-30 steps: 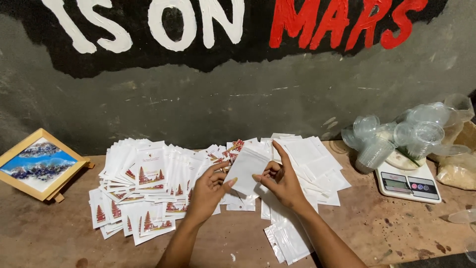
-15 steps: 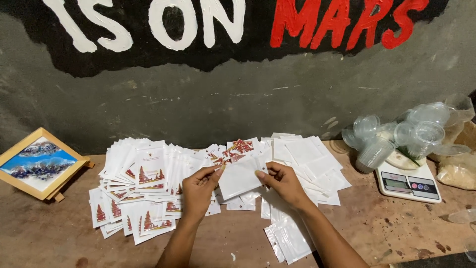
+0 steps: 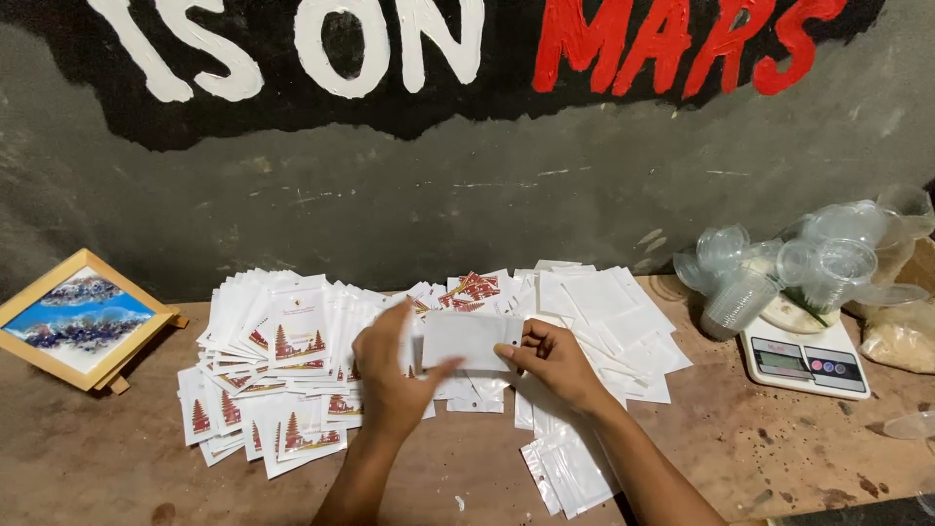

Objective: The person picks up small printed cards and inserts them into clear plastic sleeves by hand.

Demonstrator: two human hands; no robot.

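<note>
Both hands, left hand [image 3: 390, 375] and right hand [image 3: 553, 360], are pinching one white pouch [image 3: 467, 339] with closed fingers above the pouch-strewn desk [image 3: 760, 448].

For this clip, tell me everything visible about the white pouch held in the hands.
The white pouch is a small flat rectangular packet, plain white on the side facing the camera, seemingly of smooth plastic or coated film. It is held level, long side across, above the spread of similar pouches on the table. The left hand grips its left end and is motion-blurred; the right hand pinches its right edge. Its contents cannot be seen.
</note>
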